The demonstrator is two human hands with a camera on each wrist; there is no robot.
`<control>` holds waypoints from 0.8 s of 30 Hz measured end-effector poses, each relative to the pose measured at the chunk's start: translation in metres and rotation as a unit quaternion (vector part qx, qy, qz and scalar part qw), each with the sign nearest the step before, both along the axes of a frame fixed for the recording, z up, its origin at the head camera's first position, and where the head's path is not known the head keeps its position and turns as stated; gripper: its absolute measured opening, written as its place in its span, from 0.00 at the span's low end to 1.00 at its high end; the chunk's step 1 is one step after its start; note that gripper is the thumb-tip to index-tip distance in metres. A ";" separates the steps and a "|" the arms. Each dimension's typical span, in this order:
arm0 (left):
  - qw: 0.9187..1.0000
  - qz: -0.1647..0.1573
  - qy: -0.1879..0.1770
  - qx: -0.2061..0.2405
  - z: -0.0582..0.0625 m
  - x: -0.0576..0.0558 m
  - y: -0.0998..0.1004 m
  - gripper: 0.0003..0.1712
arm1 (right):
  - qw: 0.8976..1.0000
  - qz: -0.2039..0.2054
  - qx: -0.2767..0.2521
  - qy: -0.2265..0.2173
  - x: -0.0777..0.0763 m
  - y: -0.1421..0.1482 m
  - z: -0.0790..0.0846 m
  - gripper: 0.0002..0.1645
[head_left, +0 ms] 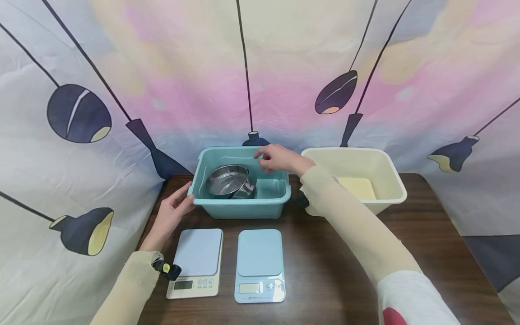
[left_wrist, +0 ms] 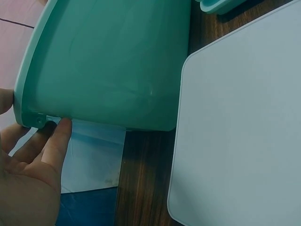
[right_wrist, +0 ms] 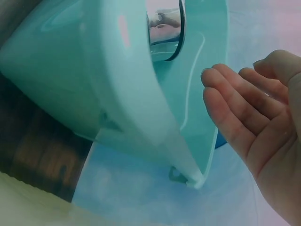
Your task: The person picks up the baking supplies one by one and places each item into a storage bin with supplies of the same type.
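A teal plastic basin (head_left: 243, 201) stands at the back of the table. My left hand (head_left: 172, 216) holds its left end, the thumb at the rim and the fingers under it, as the left wrist view shows. Inside the basin, toward the left, lies a round shiny metal vessel (head_left: 227, 179); whether its bottom is mesh I cannot tell. A smaller shiny metal piece (head_left: 245, 189) leans by its right side. Over the basin's right back part hovers my right hand (head_left: 280, 159), its fingers loosely bent and nothing in them, palm showing in the right wrist view.
A cream basin (head_left: 353, 153) stands to the right, partly behind my right sleeve (head_left: 349, 216). In front of the teal basin lie a white kitchen scale (head_left: 199, 253) and a light blue one (head_left: 260, 253). A patterned cloth (head_left: 284, 67) hangs behind the table.
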State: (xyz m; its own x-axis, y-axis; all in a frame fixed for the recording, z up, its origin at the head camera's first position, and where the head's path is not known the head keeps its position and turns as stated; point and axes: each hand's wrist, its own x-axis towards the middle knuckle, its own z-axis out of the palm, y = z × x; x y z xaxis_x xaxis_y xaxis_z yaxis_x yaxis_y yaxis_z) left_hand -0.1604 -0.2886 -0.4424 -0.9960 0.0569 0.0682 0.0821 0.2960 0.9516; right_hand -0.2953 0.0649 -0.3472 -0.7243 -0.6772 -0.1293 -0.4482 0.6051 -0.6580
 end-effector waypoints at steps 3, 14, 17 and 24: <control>1.000 0.001 -0.002 -0.003 0.000 0.000 0.000 0.36 | 1.000 -0.003 -0.004 0.009 0.004 0.006 0.003 0.24; 1.000 0.008 -0.011 -0.016 0.002 0.001 0.002 0.36 | 0.998 0.006 -0.021 0.055 0.017 0.027 0.009 0.21; 1.000 0.008 -0.012 -0.018 0.002 0.001 0.001 0.36 | 0.997 0.010 -0.024 0.071 0.022 0.035 0.011 0.20; 1.000 0.008 -0.011 -0.019 0.003 0.001 0.002 0.36 | 0.995 0.017 -0.040 0.086 0.033 0.054 0.011 0.20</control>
